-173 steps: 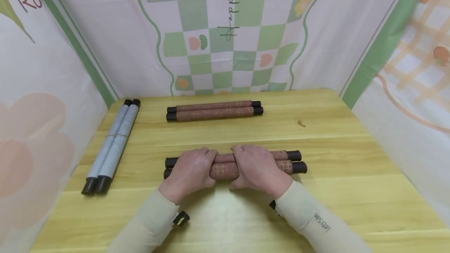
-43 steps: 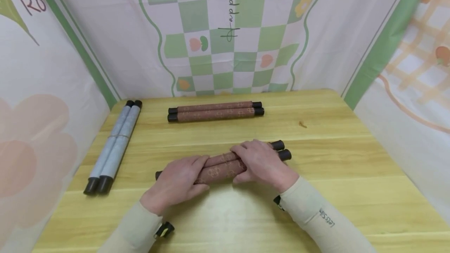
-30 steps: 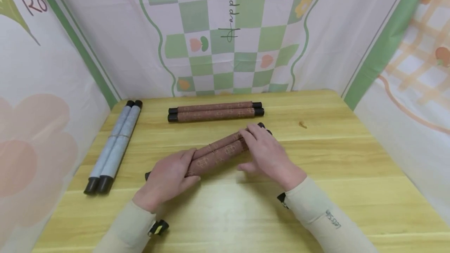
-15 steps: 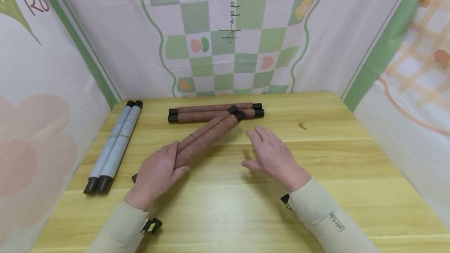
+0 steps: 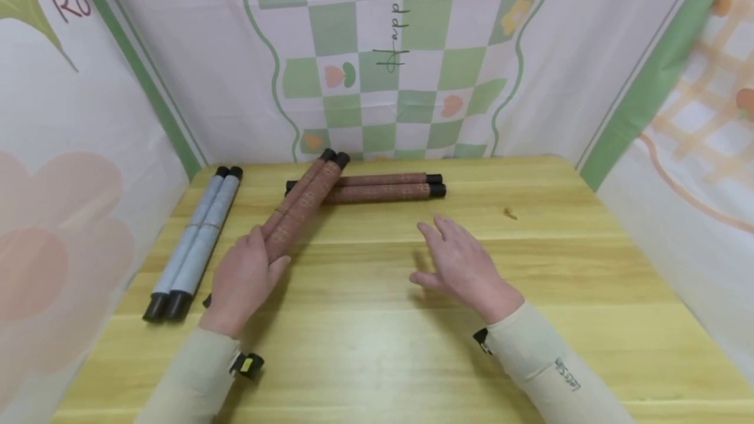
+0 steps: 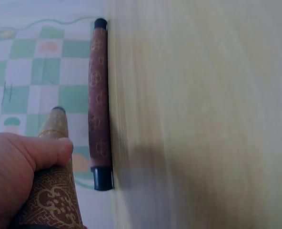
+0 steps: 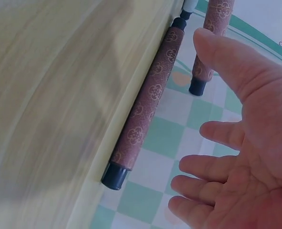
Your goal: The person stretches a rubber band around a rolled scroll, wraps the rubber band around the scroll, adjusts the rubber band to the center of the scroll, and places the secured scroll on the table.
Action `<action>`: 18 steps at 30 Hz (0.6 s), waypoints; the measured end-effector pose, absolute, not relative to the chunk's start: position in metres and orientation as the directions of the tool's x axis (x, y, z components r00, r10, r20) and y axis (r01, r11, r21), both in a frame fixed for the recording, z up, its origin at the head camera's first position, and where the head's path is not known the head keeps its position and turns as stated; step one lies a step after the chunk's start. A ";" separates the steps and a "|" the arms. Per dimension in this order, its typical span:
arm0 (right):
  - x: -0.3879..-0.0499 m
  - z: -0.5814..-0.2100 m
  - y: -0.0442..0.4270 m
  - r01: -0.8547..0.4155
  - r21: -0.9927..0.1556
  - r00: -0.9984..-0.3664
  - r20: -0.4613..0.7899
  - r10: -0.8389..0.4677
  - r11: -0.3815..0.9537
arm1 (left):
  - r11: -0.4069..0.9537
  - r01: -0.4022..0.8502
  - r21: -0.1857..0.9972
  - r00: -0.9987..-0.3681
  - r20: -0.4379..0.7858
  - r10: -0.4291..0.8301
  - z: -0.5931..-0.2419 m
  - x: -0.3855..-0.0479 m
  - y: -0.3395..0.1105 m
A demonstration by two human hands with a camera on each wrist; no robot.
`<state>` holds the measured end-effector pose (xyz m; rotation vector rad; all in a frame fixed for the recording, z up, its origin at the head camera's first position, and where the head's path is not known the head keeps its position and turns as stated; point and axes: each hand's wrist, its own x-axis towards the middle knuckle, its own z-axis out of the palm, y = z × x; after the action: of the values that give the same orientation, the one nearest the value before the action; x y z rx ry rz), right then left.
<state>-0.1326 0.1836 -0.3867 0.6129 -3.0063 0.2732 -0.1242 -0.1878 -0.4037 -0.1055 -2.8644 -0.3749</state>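
My left hand (image 5: 243,278) grips the near end of a reddish-brown patterned scroll (image 5: 296,209), a pair of rolls with black end knobs and a thin cord round the middle. It slants away from me, its far end raised and overlapping a second brown scroll (image 5: 385,189) that lies across the back of the table. The left wrist view shows the thumb over the held scroll (image 6: 57,202). My right hand (image 5: 465,271) hovers over the table with fingers spread, holding nothing; its open palm (image 7: 269,191) shows in the right wrist view.
A light blue-grey scroll (image 5: 194,241), also a tied pair of rolls, lies along the left side of the wooden table (image 5: 377,358). A small brown scrap (image 5: 510,214) lies at back right. Printed cloth (image 5: 394,84) hangs behind and at both sides.
Both hands held the brown scroll earlier. My right hand has let go and moved right; my left hand has swung the scroll leftward, turning its far end toward the back and over the rear scroll.
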 end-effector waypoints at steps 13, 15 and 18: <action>-0.131 -0.392 0.191 -0.386 -0.142 -0.922 0.066 -0.381 0.911 | 0.953 -0.101 0.284 -0.970 0.185 -0.158 -0.406 -0.139 -0.215; -0.130 -0.392 0.191 -0.396 -0.129 -0.918 0.075 -0.390 0.909 | 0.947 -0.152 0.283 -0.973 0.124 -0.193 -0.407 -0.141 -0.218; -0.131 -0.393 0.190 -0.411 -0.111 -0.911 0.085 -0.403 0.905 | 0.938 -0.212 0.274 -0.971 0.051 -0.234 -0.407 -0.143 -0.224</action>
<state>-0.1305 0.1900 -0.3929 0.6430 -3.0070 0.1956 -0.1433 -0.2240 -0.4068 0.3472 -3.0108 -0.4125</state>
